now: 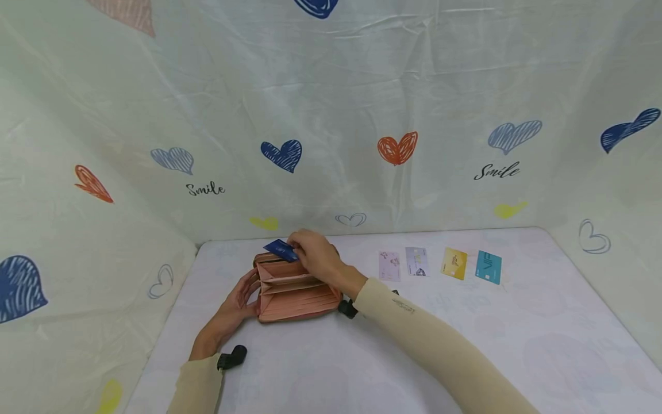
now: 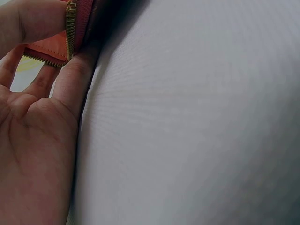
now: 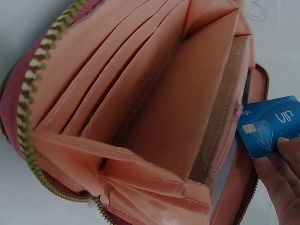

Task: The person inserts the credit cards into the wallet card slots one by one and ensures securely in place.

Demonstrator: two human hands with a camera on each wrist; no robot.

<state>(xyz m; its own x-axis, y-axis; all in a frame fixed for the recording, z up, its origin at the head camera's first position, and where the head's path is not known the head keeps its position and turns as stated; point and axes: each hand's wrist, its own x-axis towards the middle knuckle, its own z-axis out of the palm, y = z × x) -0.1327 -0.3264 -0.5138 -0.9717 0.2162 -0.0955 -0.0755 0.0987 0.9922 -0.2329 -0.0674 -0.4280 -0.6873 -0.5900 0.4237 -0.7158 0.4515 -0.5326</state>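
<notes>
An unzipped wallet (image 1: pixel 300 309) with a salmon-pink lining lies spread on the table, its pockets and card slots facing up. At its left side, my left hand (image 1: pixel 239 299) grips the edge; the left wrist view shows thumb and fingers around the brass zipper (image 2: pixel 71 28). Between thumb and fingers, my right hand (image 1: pixel 322 259) pinches a blue VIP card (image 1: pixel 281 249) at the wallet's far edge. Close up in the right wrist view, the blue card (image 3: pixel 268 124) has a gold chip and a diamond print, and its corner overlaps the wallet's back compartment.
Right of the wallet, in a row, lie a pink card (image 1: pixel 389 266), a pale lilac card (image 1: pixel 416 261), a yellow card (image 1: pixel 454 264) and a teal VIP card (image 1: pixel 488 267). A white sheet with printed hearts (image 1: pixel 331 115) hangs behind the white table (image 1: pixel 414 356).
</notes>
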